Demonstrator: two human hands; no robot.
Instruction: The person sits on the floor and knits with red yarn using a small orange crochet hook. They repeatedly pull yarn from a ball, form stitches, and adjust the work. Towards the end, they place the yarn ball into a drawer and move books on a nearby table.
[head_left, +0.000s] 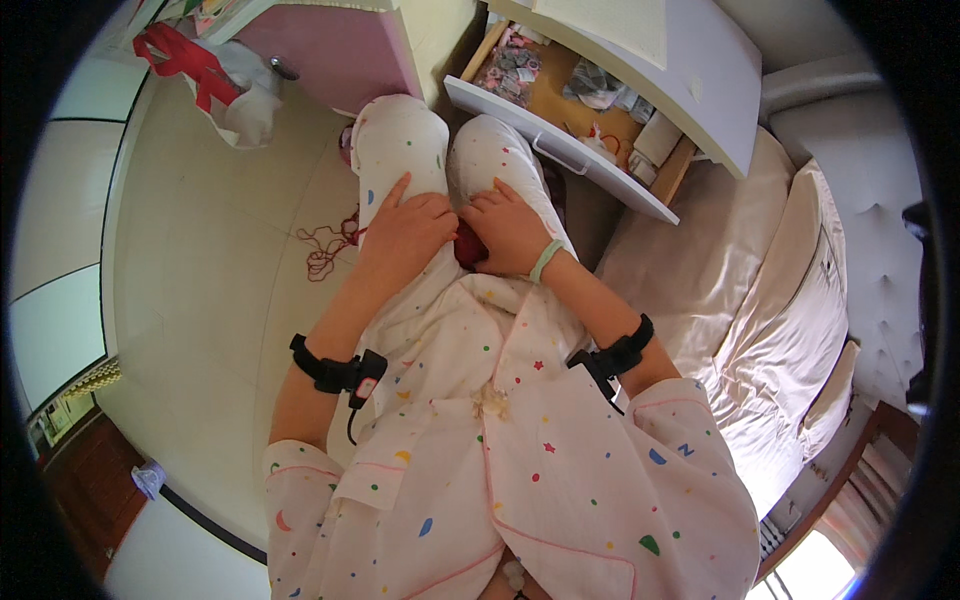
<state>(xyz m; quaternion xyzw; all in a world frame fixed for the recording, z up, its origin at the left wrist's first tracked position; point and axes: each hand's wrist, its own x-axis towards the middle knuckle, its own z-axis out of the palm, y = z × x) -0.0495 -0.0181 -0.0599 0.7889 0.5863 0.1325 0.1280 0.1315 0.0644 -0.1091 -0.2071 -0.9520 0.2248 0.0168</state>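
A dark red ball, apparently yarn, sits in my lap between the thighs of my patterned pajama trousers. My right hand curves around it from the right, its fingers and thumb at the ball's edge. From the other side my left hand reaches to the ball with bent fingertips, its index finger stretched out along the thigh. Whether the left fingers pinch a strand is hidden. Loose red yarn lies tangled on the floor left of my leg and runs up towards the thigh.
Beyond my right knee an open drawer holds plastic bags and small items. A pink cabinet door stands ahead, with a white bag with red handles beside it. To my right is a bed with a satin cover.
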